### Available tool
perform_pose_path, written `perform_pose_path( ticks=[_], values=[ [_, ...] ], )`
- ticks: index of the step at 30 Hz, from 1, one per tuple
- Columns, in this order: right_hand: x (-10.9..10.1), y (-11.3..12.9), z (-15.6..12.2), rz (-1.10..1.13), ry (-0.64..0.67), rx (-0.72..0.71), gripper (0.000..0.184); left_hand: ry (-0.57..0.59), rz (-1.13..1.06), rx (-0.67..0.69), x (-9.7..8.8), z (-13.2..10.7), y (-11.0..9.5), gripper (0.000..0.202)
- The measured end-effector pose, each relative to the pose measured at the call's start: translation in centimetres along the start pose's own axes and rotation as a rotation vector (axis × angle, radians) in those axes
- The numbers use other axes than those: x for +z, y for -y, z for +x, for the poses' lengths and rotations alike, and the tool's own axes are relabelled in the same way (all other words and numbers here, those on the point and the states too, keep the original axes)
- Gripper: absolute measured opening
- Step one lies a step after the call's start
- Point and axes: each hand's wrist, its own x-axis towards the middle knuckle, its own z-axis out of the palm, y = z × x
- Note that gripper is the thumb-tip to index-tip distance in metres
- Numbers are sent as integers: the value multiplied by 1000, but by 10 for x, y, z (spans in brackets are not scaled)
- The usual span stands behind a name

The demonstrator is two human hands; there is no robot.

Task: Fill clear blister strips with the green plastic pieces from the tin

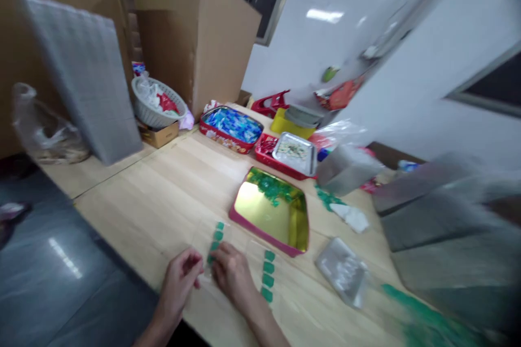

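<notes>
My left hand [183,274] hovers over the near edge of the table, its fingers curled together; whether anything is in them is hidden. Just beside it, my right hand [231,268] has its bent fingertips down at a row of small green pieces [218,236] on a thin transparent sheet. What the fingertips pinch, if anything, is covered by the hand. To the right of it lies a second row of green pieces [267,281], also on transparent plastic. Beyond both hands stands a gold-lined tin [264,211] with green pieces heaped at its far side.
Stacked transparent plastic [344,271] lies at right, near a white tissue [350,217]. Farther back are a red tin of blue packets [232,124], a metal tray [293,153] and a basket [157,103]. Grey plastic-wrapped blocks [448,233] line the right side.
</notes>
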Motion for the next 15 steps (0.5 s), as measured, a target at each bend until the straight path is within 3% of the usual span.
perform_pose_path(
  ticks=[4, 7, 9, 11, 15],
  values=[
    [-12, -2, 0, -53, 51, -97, 16, 29, -16, -26, -5, 9, 13, 31],
    [-39, -28, 7, 54, -43, -125, 18, 69, -19, -61, -7, 16, 19, 38],
    [-63, -58, 18, 14, -167, 30, 19, 67, -14, -72, -6, 16, 19, 41],
    [-86, -94, 31, -174, -240, 263, 17, 47, -9, -74, -5, 15, 16, 43],
    [-111, -155, 53, -309, -250, 399, 22, 23, -9, -89, -2, 13, 9, 45]
  ],
)
